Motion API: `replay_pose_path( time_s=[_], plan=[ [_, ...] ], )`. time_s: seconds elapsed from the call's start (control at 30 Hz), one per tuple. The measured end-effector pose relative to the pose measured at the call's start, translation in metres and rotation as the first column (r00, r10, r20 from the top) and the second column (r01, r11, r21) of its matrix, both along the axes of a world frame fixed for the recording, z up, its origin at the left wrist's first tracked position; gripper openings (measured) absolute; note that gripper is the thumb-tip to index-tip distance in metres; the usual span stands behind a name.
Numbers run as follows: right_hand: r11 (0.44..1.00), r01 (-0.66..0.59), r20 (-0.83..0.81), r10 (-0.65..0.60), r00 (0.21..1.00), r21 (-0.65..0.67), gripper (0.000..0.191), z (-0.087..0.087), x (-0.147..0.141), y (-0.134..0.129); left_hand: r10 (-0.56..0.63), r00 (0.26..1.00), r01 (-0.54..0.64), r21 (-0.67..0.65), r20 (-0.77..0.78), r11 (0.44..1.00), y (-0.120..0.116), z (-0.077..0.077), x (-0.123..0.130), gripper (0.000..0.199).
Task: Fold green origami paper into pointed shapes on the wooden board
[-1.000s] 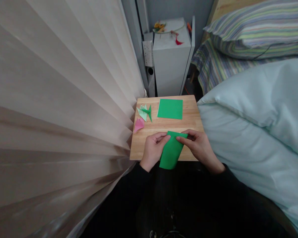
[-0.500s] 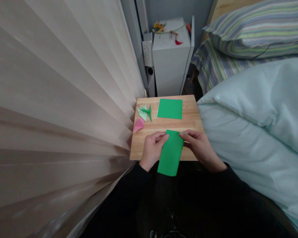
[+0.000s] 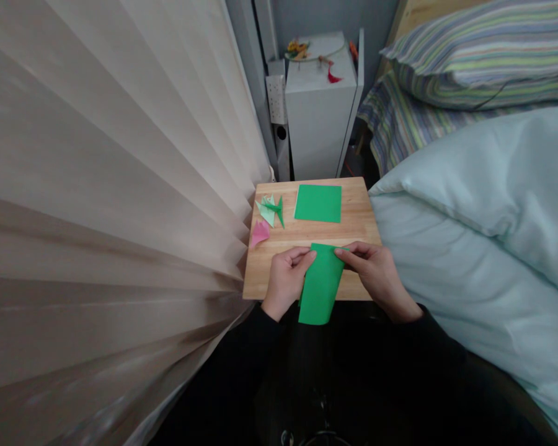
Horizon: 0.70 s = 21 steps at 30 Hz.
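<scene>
A folded sheet of green paper (image 3: pixel 322 288) hangs between my two hands, over the near edge of the wooden table (image 3: pixel 307 234). My left hand (image 3: pixel 288 279) pinches its upper left corner between thumb and fingers. At the upper right corner, my right hand (image 3: pixel 371 269) grips the paper the same way, thumb on top. The lower end dangles past the table edge and bends slightly. Farther back on the table lies a stack of green paper (image 3: pixel 318 204). Left of it are a green origami piece (image 3: pixel 270 210) and a pink origami piece (image 3: pixel 260 233).
A pale pleated curtain (image 3: pixel 144 186) runs along the table's left side. A bed with a light blue quilt (image 3: pixel 469 217) and a striped pillow (image 3: pixel 483 56) borders the right. Behind the table stands a white cabinet (image 3: pixel 320 124) with a round fan and red tassel on top.
The green paper's lower end has swung slightly right and up. My right thumb has shifted a little left along the top edge; my left hand stays nearly still.
</scene>
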State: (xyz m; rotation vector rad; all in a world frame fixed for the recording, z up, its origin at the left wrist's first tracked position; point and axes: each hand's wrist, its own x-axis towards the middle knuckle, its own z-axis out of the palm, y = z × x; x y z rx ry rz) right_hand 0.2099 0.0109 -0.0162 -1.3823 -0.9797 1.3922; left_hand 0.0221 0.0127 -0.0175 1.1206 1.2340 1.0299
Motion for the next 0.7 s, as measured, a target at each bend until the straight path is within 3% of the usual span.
replay_pose_path(
  time_s=[0.47, 0.7],
  plan=[
    [0.999, -0.052, 0.044, 0.052, 0.998, 0.007, 0.044, -0.001, 0.000, 0.000, -0.020, 1.000, 0.020, -0.034, 0.010, 0.999, 0.000, 0.001, 0.000, 0.035],
    [0.989, -0.044, -0.211, 0.014, 0.977, -0.140, 0.042, 0.003, -0.009, -0.005, 0.048, 0.999, -0.048, 0.002, -0.005, 0.999, -0.001, 0.005, 0.001, 0.036]
  ],
)
